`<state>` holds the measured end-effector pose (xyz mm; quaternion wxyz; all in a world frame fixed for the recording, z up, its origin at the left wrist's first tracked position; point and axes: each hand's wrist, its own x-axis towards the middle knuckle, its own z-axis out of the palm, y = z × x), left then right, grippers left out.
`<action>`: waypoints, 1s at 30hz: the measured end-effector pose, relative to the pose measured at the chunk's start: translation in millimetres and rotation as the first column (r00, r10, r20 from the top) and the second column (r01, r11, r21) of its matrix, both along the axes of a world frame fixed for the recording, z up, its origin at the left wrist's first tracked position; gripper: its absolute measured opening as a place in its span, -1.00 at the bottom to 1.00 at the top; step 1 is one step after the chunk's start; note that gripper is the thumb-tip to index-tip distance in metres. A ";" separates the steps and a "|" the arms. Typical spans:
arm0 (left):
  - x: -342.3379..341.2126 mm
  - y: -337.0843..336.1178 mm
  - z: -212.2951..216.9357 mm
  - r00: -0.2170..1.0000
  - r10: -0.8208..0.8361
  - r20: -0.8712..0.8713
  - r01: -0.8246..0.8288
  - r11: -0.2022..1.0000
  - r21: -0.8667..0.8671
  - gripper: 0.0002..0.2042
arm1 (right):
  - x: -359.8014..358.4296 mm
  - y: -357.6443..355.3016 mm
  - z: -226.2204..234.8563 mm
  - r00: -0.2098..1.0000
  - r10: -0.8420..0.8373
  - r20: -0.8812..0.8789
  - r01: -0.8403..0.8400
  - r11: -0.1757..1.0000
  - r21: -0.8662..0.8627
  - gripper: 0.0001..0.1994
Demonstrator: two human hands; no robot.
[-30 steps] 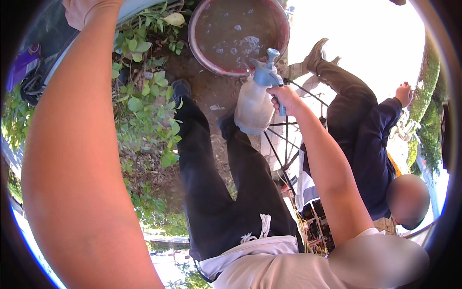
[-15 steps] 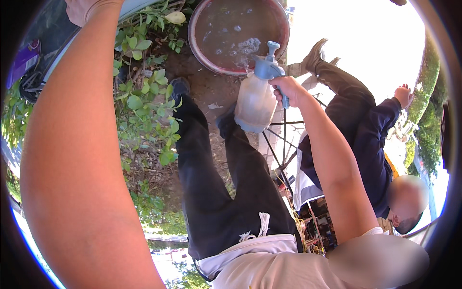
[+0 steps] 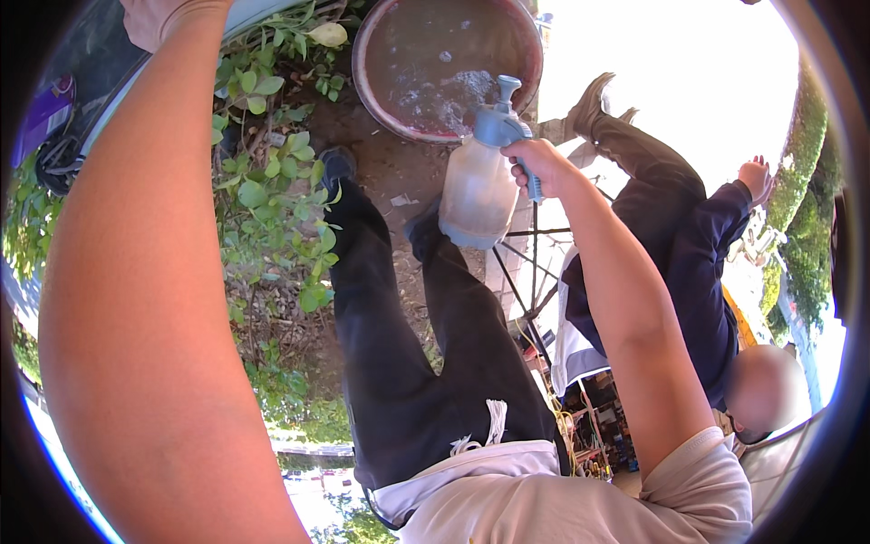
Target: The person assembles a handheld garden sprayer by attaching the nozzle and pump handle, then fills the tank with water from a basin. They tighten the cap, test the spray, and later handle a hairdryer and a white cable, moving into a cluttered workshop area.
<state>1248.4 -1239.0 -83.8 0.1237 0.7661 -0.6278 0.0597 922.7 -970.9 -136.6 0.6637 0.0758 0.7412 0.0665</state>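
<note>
The right hand (image 3: 536, 163) is clenched around the blue handle of a spray bottle (image 3: 478, 186), holding it up in the middle of the view, just in front of the person's dark trouser legs (image 3: 408, 363). The bottle has a cloudy, see-through body with a blue pump top (how much liquid is inside cannot be told through the plastic). Its pump head points toward the far side, where a large round reddish basin (image 3: 381, 86) sits on bare dirt. The basin holds murky water with patches of white foam near its right side.

The left arm runs up the whole left of the view, and the left hand (image 3: 159, 18) is at the far top edge, resting against a pale rim; only part of it shows, so whether it grips anything cannot be told.

To the left of the basin and legs grows a bed of green leafy plants (image 3: 272, 190), with one pale yellowish leaf near the far edge. On the right, well apart from the bottle, a second person in dark blue clothes (image 3: 698, 263) stands by a thin black metal frame (image 3: 535, 263).
</note>
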 end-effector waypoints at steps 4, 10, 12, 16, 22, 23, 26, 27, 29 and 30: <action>-0.1 1.7 0.5 1.000 -0.005 -0.001 0.005 1.000 -0.004 -0.60 | 1.2 -0.6 -1.2 1.000 -0.002 -0.014 0.002 1.000 0.004 -0.78; 3.8 0.8 -2.0 1.000 -0.025 0.014 0.025 1.000 -0.017 -0.60 | 3.3 -6.4 -1.1 1.000 0.001 -0.017 -0.001 1.000 0.008 -0.78; 3.4 0.8 -2.5 1.000 -0.023 0.017 0.024 0.999 -0.022 -0.60 | 4.0 -8.1 -0.1 1.000 0.003 -0.012 -0.003 1.000 0.003 -0.78; 3.1 1.2 -1.1 1.000 -0.027 -0.001 0.027 1.000 -0.007 -0.60 | 5.6 -12.0 2.2 1.000 0.016 -0.017 -0.016 1.000 0.004 -0.78; 1.5 1.7 -2.1 1.000 -0.003 -0.008 0.003 1.000 -0.013 -0.60 | 5.6 -14.0 2.0 1.000 0.023 -0.020 -0.023 1.000 0.010 -0.78; 1.2 1.8 -2.1 1.000 0.000 -0.011 0.000 1.000 -0.011 -0.60 | 6.0 -14.2 1.8 0.999 0.027 -0.023 -0.027 1.000 0.011 -0.78; 0.5 2.2 -0.2 1.000 0.007 -0.014 -0.007 1.000 0.016 -0.60 | 6.4 -14.8 1.4 0.999 0.025 -0.034 -0.025 1.000 0.011 -0.78; 0.9 2.1 -0.3 1.000 0.007 -0.012 -0.007 1.000 0.018 -0.60 | 7.4 -15.6 1.7 0.999 0.022 -0.037 -0.022 1.000 0.010 -0.78; 1.8 1.8 -0.7 1.000 0.007 -0.009 -0.006 1.000 0.022 -0.60 | 9.7 -15.4 3.3 0.999 -0.004 -0.052 0.003 1.000 -0.020 -0.79; 1.9 1.8 -0.6 1.000 0.003 -0.010 -0.002 1.000 0.021 -0.60 | 11.1 -15.1 4.0 0.998 -0.018 -0.060 0.016 0.999 -0.036 -0.79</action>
